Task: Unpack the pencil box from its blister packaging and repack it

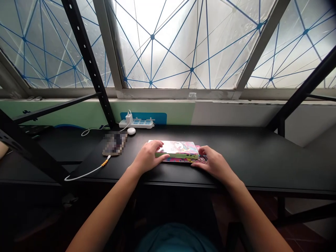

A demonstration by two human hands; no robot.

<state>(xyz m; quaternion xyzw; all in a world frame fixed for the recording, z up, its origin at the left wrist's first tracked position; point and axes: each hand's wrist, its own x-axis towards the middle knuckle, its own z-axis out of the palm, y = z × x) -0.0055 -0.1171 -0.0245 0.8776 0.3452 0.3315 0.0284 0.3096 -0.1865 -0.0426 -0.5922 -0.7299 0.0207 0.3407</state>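
A flat, pastel-coloured box with a green front edge lies on the black desk in front of me. Beneath it, a thin pink item with cartoon patterns sticks out at the front and right; its kind I cannot make out. My left hand wraps round the box's left end, thumb along the front and fingers over the top. At the right end, my right hand has its thumb and fingers closed round the edge of the pink patterned item, close against the box. Its other fingers are partly hidden.
A phone with a blurred screen lies left of the box, a white cable plugged into it. Behind are a small white round case and a power strip. Black metal posts rise on both sides before the window.
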